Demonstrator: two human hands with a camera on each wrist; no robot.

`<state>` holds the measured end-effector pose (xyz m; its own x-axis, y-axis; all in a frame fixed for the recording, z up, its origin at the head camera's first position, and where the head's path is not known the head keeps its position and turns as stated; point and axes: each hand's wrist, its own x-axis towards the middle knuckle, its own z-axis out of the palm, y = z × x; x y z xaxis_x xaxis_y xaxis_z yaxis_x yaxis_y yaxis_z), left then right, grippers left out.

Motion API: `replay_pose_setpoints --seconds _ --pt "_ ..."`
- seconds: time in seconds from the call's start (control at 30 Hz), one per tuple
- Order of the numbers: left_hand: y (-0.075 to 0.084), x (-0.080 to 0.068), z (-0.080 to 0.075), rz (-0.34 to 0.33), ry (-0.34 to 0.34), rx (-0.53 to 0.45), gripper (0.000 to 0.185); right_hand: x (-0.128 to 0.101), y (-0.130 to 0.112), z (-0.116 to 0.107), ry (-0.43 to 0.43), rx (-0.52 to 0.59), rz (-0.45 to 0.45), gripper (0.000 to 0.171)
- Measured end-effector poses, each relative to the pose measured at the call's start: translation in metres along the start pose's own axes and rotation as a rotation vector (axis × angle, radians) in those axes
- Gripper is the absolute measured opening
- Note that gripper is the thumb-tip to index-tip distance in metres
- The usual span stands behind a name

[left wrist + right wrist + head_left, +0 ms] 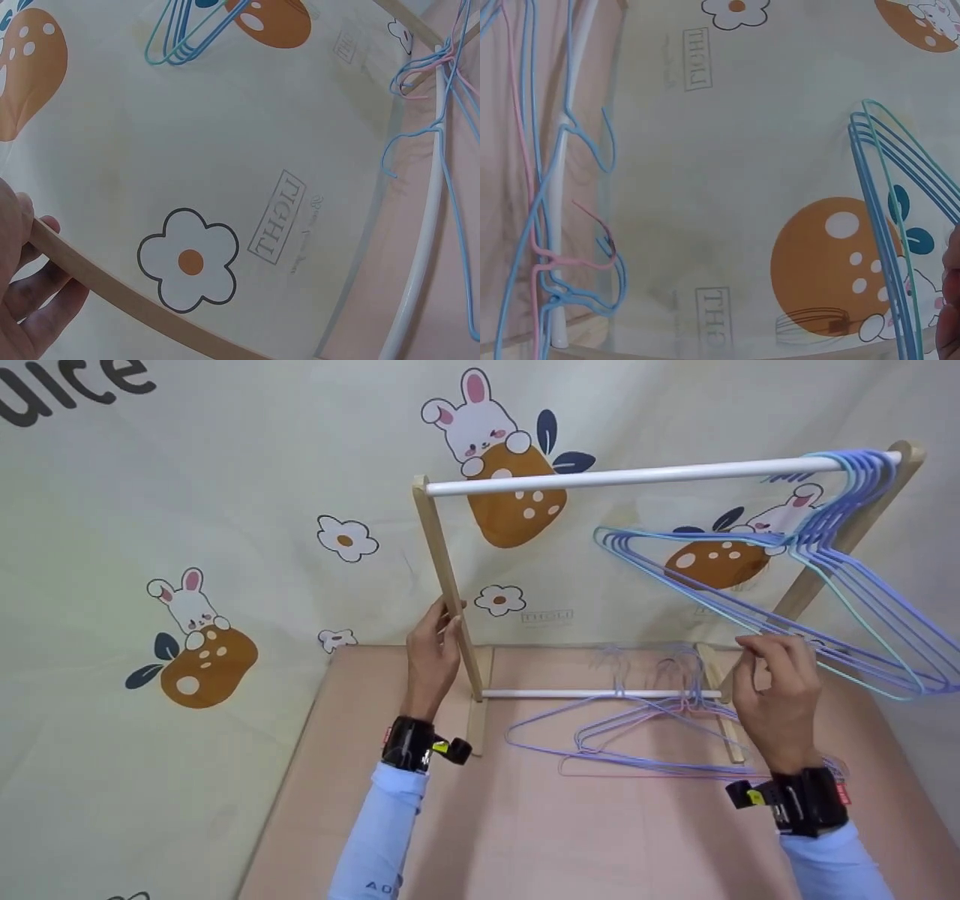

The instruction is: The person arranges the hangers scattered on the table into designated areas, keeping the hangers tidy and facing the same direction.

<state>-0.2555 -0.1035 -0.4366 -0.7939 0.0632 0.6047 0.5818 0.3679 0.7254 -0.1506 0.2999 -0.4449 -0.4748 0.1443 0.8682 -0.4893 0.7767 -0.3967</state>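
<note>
At the table's far-left edge, the left hand [433, 649] grips the rack's wooden left post [448, 585]. Loose wire hangers [637, 727] lie across the bottom rail [570, 694]. Further right, the right hand [776, 694] pinches the hung hangers [825, 577] below the top rail [637, 476].
</note>
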Motion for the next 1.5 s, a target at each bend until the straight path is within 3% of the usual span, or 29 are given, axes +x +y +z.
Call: replay_pose_setpoints --seconds 0.23,0.5,0.7,1.03,1.5 --pt "0.0 0.0 0.001 0.005 0.001 -0.008 0.032 -0.025 0.015 0.016 -0.178 0.033 0.021 0.023" --pt "0.015 0.002 -0.001 0.019 0.007 -0.004 0.033 -0.055 0.036 0.03 -0.407 -0.006 0.109 0.021" --pt "0.005 0.001 0.0 0.016 0.009 0.0 0.032 -0.078 0.049 0.037 -0.54 -0.005 0.186 0.025" --pt "-0.001 -0.001 -0.001 0.015 0.0 -0.002 0.032 -0.099 0.063 0.038 -0.638 -0.055 0.22 0.025" --pt "-0.002 0.0 -0.001 0.006 -0.006 0.026 0.032 -0.116 0.068 0.036 -0.65 -0.097 0.274 0.013"
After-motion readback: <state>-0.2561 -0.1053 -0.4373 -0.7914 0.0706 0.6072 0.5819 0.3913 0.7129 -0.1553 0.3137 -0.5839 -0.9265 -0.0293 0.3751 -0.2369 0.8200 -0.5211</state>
